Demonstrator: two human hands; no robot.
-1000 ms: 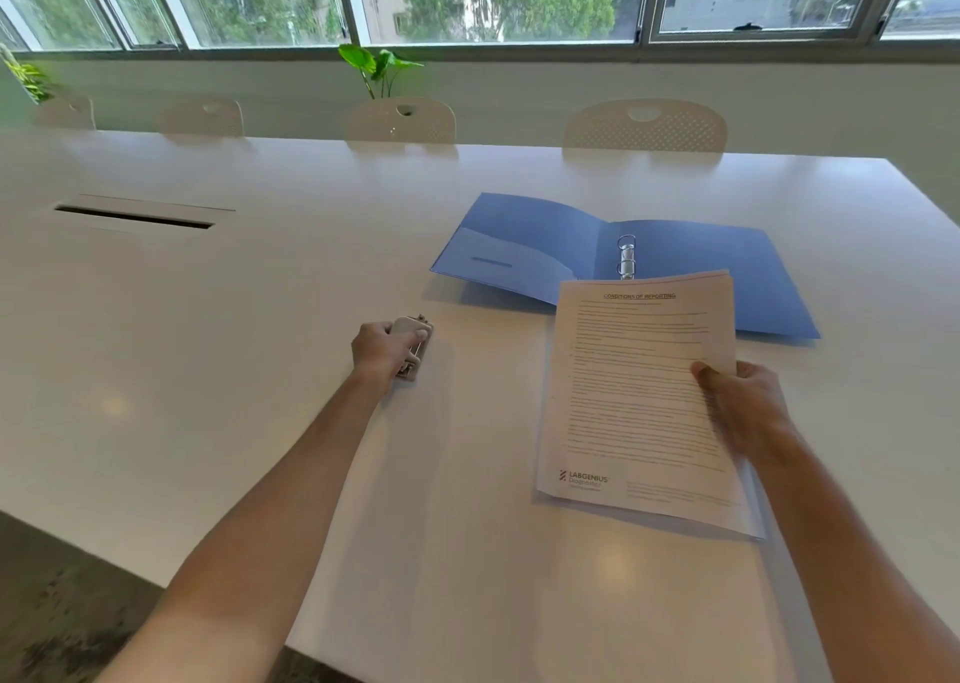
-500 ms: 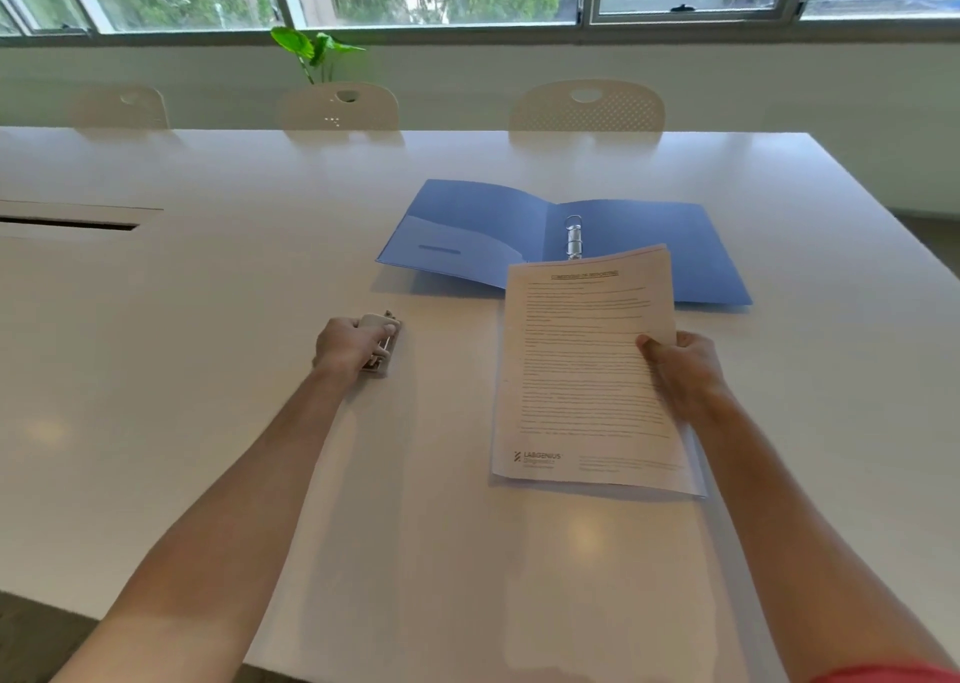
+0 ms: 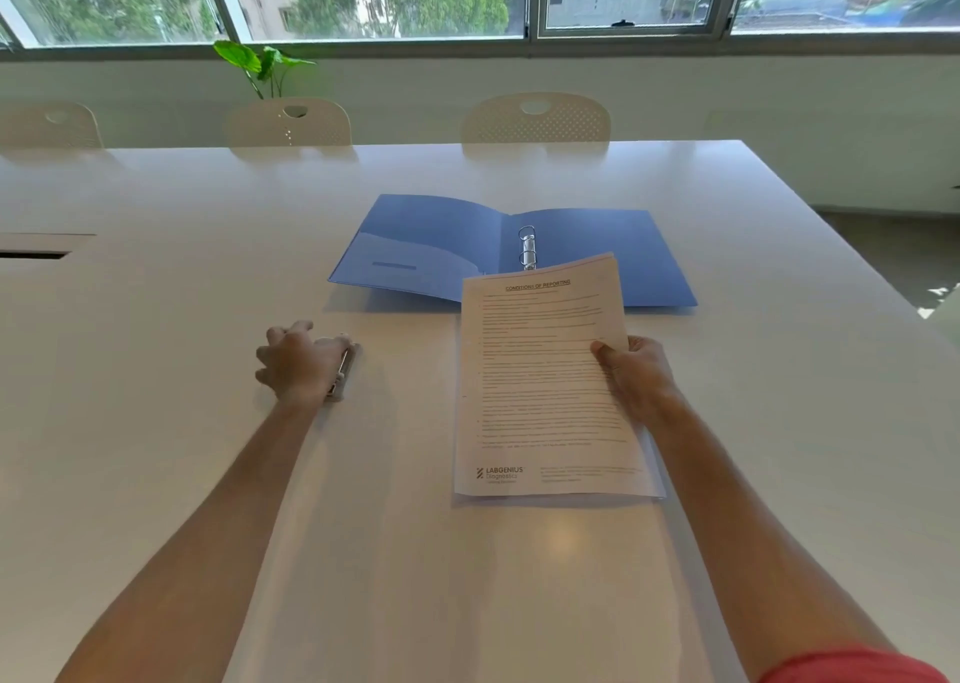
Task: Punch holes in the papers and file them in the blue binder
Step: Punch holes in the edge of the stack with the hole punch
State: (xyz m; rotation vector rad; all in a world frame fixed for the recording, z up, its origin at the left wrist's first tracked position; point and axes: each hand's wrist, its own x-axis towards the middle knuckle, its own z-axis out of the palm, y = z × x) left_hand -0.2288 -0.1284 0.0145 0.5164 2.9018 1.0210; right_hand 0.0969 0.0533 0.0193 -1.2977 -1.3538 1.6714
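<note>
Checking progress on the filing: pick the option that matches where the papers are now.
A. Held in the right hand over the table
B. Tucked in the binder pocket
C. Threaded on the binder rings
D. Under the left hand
A: the right hand grips the papers by their right edge, in front of the open binder, whose rings are bare.

Bare table (image 3: pixel 545 578) lies between the arms; the papers (image 3: pixel 540 386) overlap the open blue binder (image 3: pixel 623 256).

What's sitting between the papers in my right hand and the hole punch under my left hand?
Nothing visible. Only bare white table lies between the papers in your right hand and the hole punch under your left hand. The open blue binder lies farther back.
</note>
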